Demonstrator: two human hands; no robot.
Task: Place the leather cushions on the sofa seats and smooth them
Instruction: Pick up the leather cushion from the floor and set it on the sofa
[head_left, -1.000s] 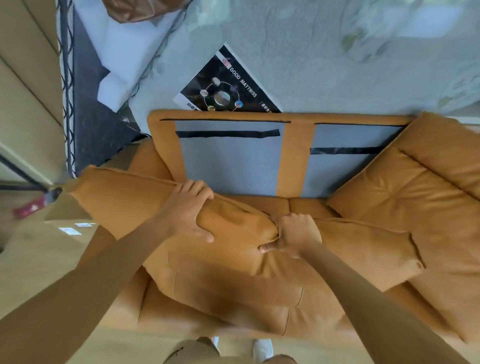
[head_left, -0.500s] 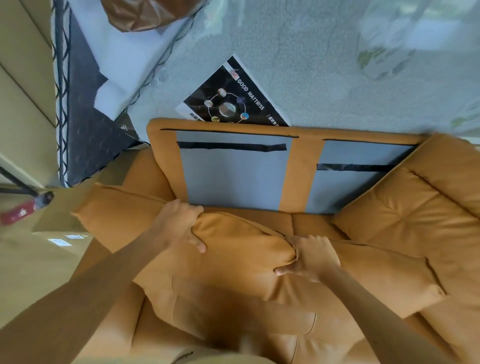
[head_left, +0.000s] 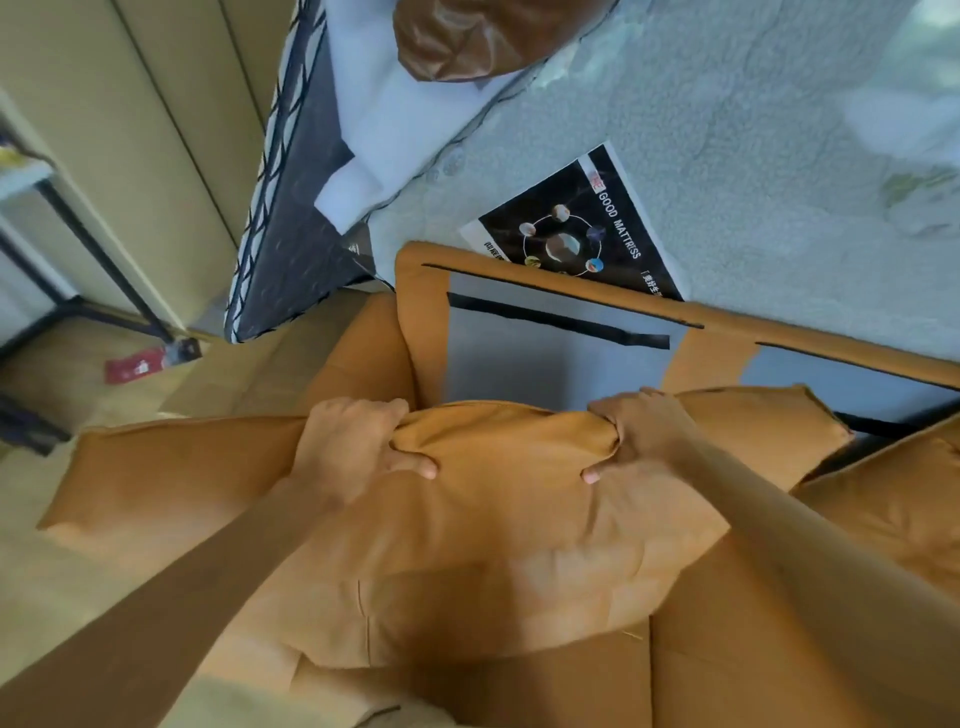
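Your left hand (head_left: 353, 452) and right hand (head_left: 644, 441) both clench the tan cushion (head_left: 493, 519) mid-frame over the sofa (head_left: 701, 364); it probably isn't seated, so letting go risks it sliding forward.

A long tan leather cushion (head_left: 483, 525) lies crosswise over the sofa (head_left: 519, 358), its upper edge bunched into soft folds and its left end jutting past the sofa's arm. The sofa is the same tan leather, its backrest showing bare grey panels with black strips. A second tan cushion (head_left: 893, 499) leans at the right end, tufted and tilted.
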